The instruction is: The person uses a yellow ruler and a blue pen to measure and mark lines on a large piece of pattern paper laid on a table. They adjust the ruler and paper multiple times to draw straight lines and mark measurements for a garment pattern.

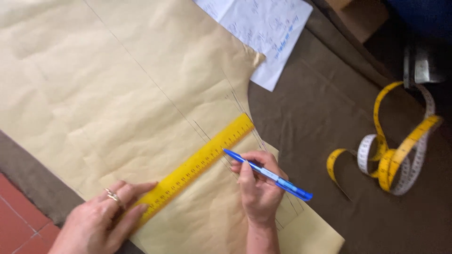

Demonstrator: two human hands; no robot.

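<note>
Hands work over a large sheet of tan pattern paper (117, 89) spread across a dark brown cloth-covered table (329, 117), seen from the head camera. The left hand (101, 218), a ring on one finger, presses its fingers flat and close together on the lower end of a long yellow plastic ruler (197, 164), which lies diagonally on the paper, rising toward the upper right. The right hand (258, 183) pinches a blue ballpoint pen (268, 175) between thumb and fingers, its tip touching the paper just beside the ruler's lower edge, near the ruler's upper end. Thin drawn lines cross the paper, one long diagonal running from the top of the frame down to the ruler. The paper's right edge curves inward just above the ruler's tip, leaving bare brown cloth open to the right of the hands. A white sheet with blue handwriting (263, 28) lies partly under the tan paper's upper edge. A coiled yellow and white measuring tape (391, 155) rests well apart on the cloth at right. Red floor tiles (19, 216) show at lower left. At the top right corner, dark objects and a grey metal piece are cut off and hard to make out.
</note>
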